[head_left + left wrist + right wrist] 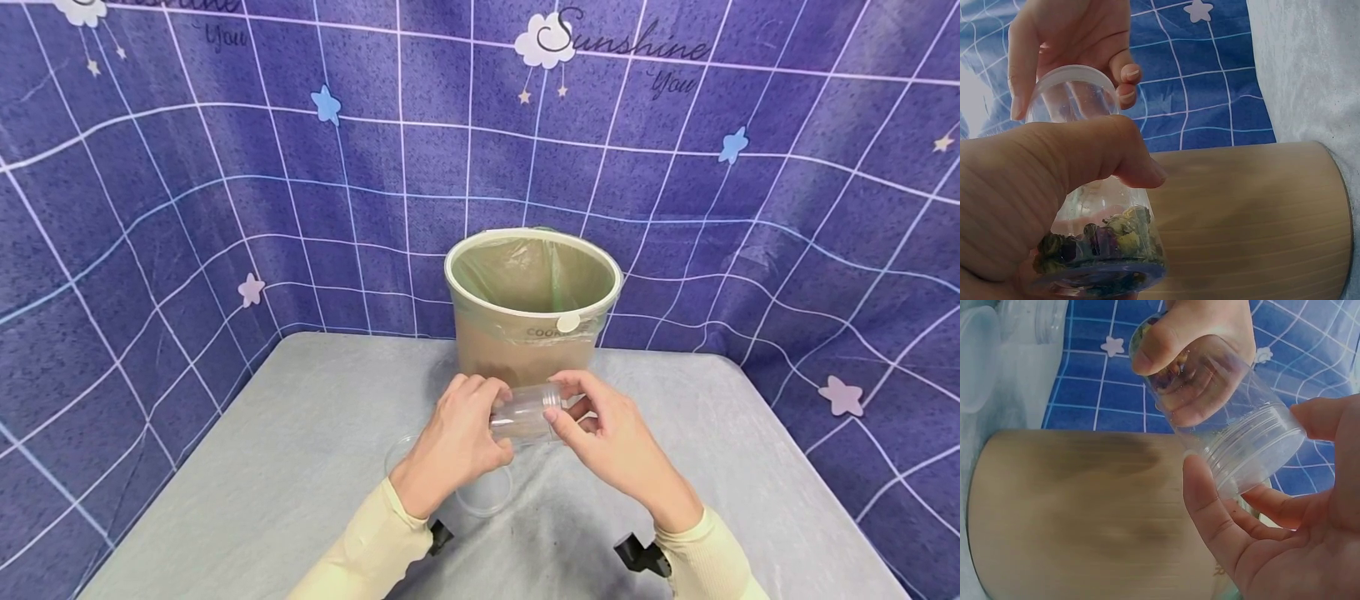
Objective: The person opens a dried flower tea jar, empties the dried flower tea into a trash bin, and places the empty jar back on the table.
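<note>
- Jar held on its side between the hands: the left hand wraps its body, the right hand pinches its rimmed end.
- Bin just beyond both hands, lined with a thin greenish bag.
- Second jar and round lid near the left hand.
- Dried-looking yellow and purple flowers at the jar's base end.
- Jar clear and smooth; bin tan, faintly lined.

Star-patterned blue fabric hangs around a grey-covered table.
</note>
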Demonstrator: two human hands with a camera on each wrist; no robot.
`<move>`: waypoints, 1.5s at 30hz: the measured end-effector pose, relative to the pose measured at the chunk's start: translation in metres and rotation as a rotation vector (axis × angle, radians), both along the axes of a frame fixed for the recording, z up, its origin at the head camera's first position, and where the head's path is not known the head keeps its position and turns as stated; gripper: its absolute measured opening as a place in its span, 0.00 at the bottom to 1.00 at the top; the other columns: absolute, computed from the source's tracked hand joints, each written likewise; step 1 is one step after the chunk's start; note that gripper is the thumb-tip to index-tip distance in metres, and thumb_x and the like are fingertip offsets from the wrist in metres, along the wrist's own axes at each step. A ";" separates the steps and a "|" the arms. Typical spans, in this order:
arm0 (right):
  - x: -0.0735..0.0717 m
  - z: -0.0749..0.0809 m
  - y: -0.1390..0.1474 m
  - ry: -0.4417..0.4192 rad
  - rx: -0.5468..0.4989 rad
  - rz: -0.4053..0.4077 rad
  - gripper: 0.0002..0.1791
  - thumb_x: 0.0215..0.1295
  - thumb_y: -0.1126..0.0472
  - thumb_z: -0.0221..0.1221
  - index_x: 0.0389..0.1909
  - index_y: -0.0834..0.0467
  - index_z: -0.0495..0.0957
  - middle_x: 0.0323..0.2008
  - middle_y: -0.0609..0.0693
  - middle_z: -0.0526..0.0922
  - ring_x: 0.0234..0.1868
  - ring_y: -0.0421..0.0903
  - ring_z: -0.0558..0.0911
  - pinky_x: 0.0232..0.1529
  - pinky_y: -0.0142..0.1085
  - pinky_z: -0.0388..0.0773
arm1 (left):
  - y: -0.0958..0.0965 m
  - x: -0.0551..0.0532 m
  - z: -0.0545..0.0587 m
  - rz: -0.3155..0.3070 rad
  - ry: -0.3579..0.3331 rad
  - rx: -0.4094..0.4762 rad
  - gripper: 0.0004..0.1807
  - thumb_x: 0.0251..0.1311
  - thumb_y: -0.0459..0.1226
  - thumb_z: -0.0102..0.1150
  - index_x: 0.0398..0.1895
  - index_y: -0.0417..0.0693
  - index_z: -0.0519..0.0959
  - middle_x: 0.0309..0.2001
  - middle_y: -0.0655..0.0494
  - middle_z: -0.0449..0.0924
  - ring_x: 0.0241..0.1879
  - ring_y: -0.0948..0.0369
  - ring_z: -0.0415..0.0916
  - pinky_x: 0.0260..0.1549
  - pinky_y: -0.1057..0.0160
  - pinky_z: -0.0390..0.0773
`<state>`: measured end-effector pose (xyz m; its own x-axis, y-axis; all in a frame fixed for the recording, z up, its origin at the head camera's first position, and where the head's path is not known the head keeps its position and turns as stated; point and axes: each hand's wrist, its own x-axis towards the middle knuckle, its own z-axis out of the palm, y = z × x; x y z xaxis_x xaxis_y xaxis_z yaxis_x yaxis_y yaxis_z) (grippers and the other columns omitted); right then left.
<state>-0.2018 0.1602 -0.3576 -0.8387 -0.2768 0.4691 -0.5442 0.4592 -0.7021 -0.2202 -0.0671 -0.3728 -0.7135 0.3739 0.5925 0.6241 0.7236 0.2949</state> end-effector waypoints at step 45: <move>-0.001 0.000 0.003 0.189 0.010 0.147 0.30 0.60 0.70 0.68 0.64 0.58 0.72 0.57 0.48 0.78 0.47 0.46 0.83 0.43 0.36 0.86 | 0.000 0.000 0.001 0.010 0.003 -0.014 0.26 0.31 0.35 0.74 0.42 0.47 0.81 0.34 0.56 0.80 0.38 0.56 0.71 0.41 0.59 0.75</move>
<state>-0.2030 0.1636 -0.3574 -0.6866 -0.3951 0.6103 -0.7271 0.3714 -0.5774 -0.2207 -0.0668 -0.3721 -0.7153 0.3751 0.5897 0.6178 0.7337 0.2827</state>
